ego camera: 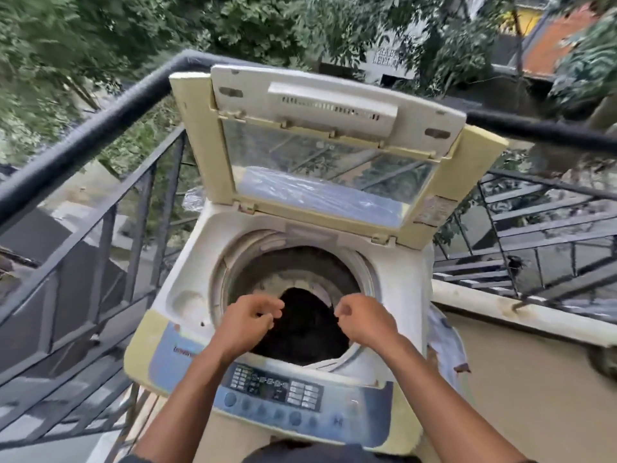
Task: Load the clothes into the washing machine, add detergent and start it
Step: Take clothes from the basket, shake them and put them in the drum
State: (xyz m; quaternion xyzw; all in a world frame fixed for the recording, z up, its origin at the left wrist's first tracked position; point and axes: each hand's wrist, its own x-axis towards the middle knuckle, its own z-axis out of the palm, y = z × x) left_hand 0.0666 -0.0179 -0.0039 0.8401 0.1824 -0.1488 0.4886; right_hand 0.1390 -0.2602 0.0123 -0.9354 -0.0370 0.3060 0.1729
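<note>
One dark garment lies bunched in the drum of one top-loading washer, lid raised, as two hands hover above it, left hand and right hand with fingers loosely curled, gripping nothing, beside a balcony railing.

Your washing machine is a top-loader, white and yellowed cream with a blue control panel along its near edge. Its lid stands folded up at the back, clear window showing. A dark garment hangs in the mouth of the drum, toward the near side.
</note>
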